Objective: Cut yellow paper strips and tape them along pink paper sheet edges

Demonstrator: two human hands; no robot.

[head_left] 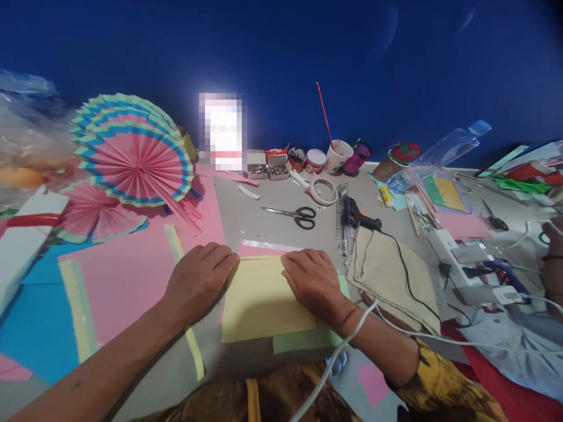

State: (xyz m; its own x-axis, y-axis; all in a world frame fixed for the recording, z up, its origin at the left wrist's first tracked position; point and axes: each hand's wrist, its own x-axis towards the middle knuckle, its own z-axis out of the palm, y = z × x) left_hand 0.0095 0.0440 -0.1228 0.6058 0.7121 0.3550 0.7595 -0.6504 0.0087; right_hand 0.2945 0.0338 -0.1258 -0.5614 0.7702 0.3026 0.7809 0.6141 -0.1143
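A pale yellow paper sheet (259, 305) lies flat on the grey table in front of me. My left hand (200, 272) grips its far left corner, fingers curled and pressed together. At the far right corner, my right hand (314, 281) is closed over the same edge, thumb toward the middle. Beyond that edge a pink paper piece (255, 250) shows, with a glossy white strip (270, 244) along it. A green sheet (303, 343) sticks out from beneath the yellow one. My fingertips are partly hidden.
Black-handled scissors (303, 217), a tape roll (324, 191), a ruler (339, 225) and a glue gun (363, 218) lie beyond my hands. Pleated paper fans (138, 158) stand left. A folded cloth (391, 269) lies right; a white cable (328, 372) crosses my right forearm. Another person's hand (554, 252) is far right.
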